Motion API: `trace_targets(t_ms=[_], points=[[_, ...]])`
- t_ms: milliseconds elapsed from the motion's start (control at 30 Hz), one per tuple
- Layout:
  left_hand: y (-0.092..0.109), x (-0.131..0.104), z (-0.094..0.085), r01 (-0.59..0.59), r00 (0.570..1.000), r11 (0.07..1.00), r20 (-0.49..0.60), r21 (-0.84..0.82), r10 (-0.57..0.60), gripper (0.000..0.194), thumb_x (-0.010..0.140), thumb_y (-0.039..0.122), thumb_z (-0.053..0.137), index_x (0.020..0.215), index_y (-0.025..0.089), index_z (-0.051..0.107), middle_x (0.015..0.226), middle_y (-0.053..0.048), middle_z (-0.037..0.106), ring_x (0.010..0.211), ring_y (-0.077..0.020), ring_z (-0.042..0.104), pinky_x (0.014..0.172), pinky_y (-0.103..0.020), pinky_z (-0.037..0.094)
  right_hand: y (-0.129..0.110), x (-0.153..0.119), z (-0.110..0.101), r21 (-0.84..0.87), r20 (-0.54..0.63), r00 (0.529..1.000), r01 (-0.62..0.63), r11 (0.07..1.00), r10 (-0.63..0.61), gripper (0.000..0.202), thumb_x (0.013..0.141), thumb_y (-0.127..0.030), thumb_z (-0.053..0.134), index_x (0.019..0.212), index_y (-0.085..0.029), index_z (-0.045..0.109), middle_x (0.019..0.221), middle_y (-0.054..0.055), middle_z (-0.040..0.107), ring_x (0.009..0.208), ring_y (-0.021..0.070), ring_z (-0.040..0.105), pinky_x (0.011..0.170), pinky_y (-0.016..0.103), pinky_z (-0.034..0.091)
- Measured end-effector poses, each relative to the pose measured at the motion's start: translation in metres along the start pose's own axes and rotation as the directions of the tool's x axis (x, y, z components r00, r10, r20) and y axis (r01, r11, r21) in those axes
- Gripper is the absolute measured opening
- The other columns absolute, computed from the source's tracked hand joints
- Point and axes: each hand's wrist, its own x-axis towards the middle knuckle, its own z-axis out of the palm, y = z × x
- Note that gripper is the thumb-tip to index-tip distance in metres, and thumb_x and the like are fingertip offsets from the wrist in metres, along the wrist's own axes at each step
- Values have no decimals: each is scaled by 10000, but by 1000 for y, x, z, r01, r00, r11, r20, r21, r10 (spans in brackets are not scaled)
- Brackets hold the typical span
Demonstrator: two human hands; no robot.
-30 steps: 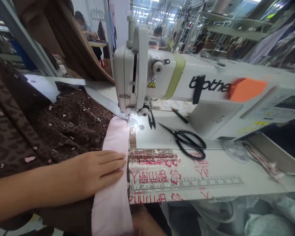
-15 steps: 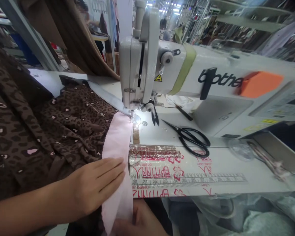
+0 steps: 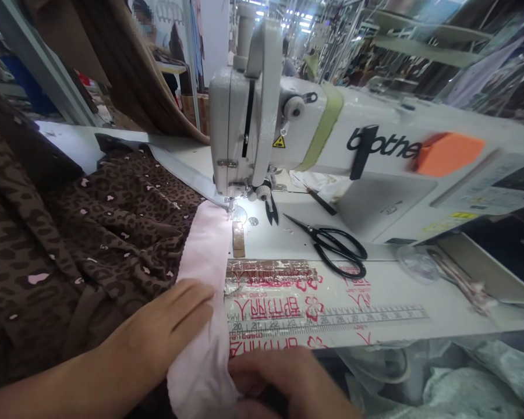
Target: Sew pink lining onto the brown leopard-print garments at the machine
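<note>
A pale pink fabric strip [image 3: 203, 262] with a finely notched left edge runs from the presser foot [image 3: 231, 208] of the white sewing machine [image 3: 240, 128] down past the table's front edge. My left hand [image 3: 166, 326] lies on the strip with its fingers stretched out flat; its thumb is hidden. Lower down, my right hand [image 3: 292, 378] grips the strip's right edge, fingers bent, with the fingertips partly hidden. Brown leopard-print fabric [image 3: 126, 215] lies bunched to the left of the strip and beside my left forearm.
Black-handled scissors [image 3: 340, 250] and small dark snips [image 3: 271, 210] lie on the machine bed, with an awl-like tool [image 3: 321, 199] behind. A printed ruler [image 3: 332, 320] runs along the table front. A clear round dish [image 3: 419, 263] sits at right. Another person is in the background.
My right hand has come up and to the right at the strip's edge, showing more of itself. The strip's lower end has shifted and creased. My left hand stays on the strip.
</note>
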Motion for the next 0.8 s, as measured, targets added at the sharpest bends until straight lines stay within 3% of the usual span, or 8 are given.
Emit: trace_targets(t_ms=[133,233,333,400,467,500,600,800], points=[[0,5,2,122,992,981,-3,-154,-124,238,942,79,341,859,130,558,893,-89,584,851,-194,518,742,-341,497,-14,32,-20,86,-206,974,109,990,-89,114,840,-282,611,840,-171,589,1022,69,628,904,164,603,796,301,488],[-1,6,-2,94,989,975,-93,-203,-115,209,944,59,351,916,131,545,933,-94,586,902,-180,536,781,-308,495,-15,62,-17,439,-99,994,93,894,-55,307,773,-427,684,780,-175,508,937,46,577,866,136,574,807,283,473],[-4,3,-7,47,991,990,-116,-134,-62,196,958,76,362,1007,119,547,1052,-110,602,1038,-178,545,914,-310,483,-14,68,-9,591,60,998,-49,805,17,414,730,-517,703,780,-187,458,679,-53,442,579,70,431,579,200,409],[-5,3,-10,-28,995,997,-98,-76,20,210,963,85,358,1033,101,555,1051,-109,625,1040,-172,559,941,-303,485,-14,56,-7,446,65,997,-60,893,34,354,801,-497,641,796,-186,471,654,-57,430,551,71,387,534,194,364],[-5,4,-13,-117,991,993,-66,-7,116,230,954,67,355,1021,84,575,1019,-106,654,1014,-179,582,938,-305,495,-15,41,-8,84,-30,999,26,996,-24,229,899,-383,539,795,-179,527,676,-30,493,595,92,441,582,220,390],[-5,5,-15,-147,988,989,-50,28,148,240,947,55,356,1012,78,586,1013,-106,665,1012,-188,589,942,-314,495,-15,35,-9,-127,-86,992,81,989,-92,188,926,-307,494,812,-177,567,701,-13,532,630,104,474,612,233,404],[-4,8,-21,-197,980,979,-30,60,199,254,937,52,368,999,76,612,1014,-98,688,1023,-195,600,975,-315,479,-11,30,-11,-586,-151,932,185,789,-330,223,909,-127,441,966,-184,649,803,37,589,707,135,526,641,256,428],[-4,2,-20,-223,971,975,-84,-3,222,285,904,48,373,1057,87,611,972,-94,699,1031,-189,599,986,-314,475,4,45,-2,-842,-41,854,251,478,-519,353,841,-63,469,1141,-184,610,863,66,569,722,173,507,552,263,431]])
